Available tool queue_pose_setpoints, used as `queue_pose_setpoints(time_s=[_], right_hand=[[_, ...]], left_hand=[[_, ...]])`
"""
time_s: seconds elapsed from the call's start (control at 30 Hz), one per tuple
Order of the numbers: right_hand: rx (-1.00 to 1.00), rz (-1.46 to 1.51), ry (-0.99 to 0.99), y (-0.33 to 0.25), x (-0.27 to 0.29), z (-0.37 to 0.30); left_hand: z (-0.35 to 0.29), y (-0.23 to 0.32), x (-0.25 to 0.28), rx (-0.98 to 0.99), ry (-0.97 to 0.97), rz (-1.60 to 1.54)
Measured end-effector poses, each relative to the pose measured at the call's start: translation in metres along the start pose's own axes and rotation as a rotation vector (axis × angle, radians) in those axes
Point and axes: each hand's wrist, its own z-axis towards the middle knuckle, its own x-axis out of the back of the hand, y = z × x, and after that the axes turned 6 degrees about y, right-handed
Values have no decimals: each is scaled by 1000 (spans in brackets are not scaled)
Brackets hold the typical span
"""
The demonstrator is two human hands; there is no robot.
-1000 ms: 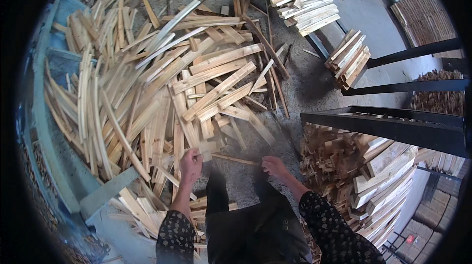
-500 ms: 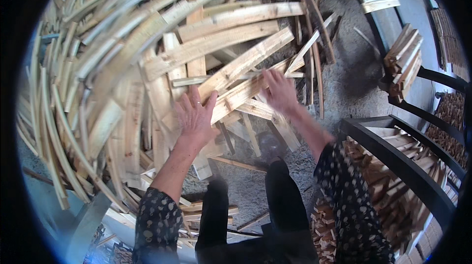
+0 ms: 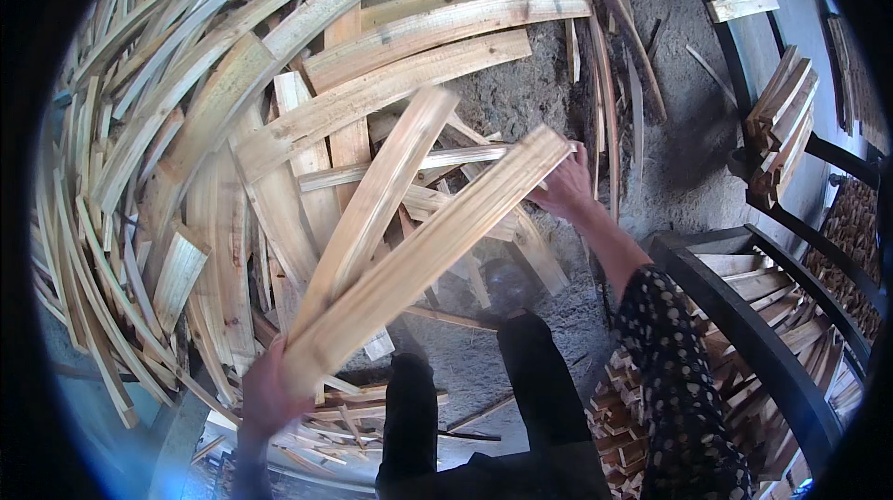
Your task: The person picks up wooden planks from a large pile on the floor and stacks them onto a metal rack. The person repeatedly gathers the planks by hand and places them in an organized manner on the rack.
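Note:
A long pale wooden board (image 3: 437,240) slants across my front, raised above the pile. My left hand (image 3: 270,393) is closed round its near lower end, slightly blurred. At the far upper end, my right hand (image 3: 567,186) grips the same board, its fingers partly hidden behind the wood. Behind this board a second wooden board (image 3: 386,188) fans out toward the upper middle. Its lower end runs behind the first one close to my left hand; whether that hand holds it too cannot be made out.
A large heap of wooden boards and strips (image 3: 409,44) spreads over the left and far side. Thin strips (image 3: 605,100) lie on the dusty floor (image 3: 684,128). To the right stand a dark metal frame (image 3: 735,323) with cut wood in it and a small wood stack (image 3: 781,119).
My left hand has moved down and left, now closed round a board's end. The first board has lifted and come nearer; the second has swung steeper. My right hand has shifted right to the far end.

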Motion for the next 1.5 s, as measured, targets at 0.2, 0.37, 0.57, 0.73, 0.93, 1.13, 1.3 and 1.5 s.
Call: queue_pose_setpoints(time_s=[0.2, 0.37, 0.57, 0.73, 0.93, 1.13, 1.3, 1.5], right_hand=[[47, 207, 162, -34, -23, 43], [-143, 244, -221, -34, -33, 35], [-340, 476, -105, -31, -51, 3], [-484, 482, -98, 18, 12, -81], [-640, 829, 103, 126, 48, -93], [-390, 590, 138, 4, 100, 19], [-820, 1784, -93, -139, 64, 125], [-1040, 2203, 423, -119, 41, 211]], left_hand=[[-197, -15, -17, 734, -199, -535], [-202, 21, -78, 704, -80, -1214], [-201, 37, -95, 720, -28, -1455], [-219, 62, -96, 733, 42, -1551], [-225, 77, -100, 731, 144, -1618], [-118, 81, -62, 607, 259, -1026], [-85, 56, -84, 567, 400, -915], [-136, 11, -112, 853, 92, -488]])
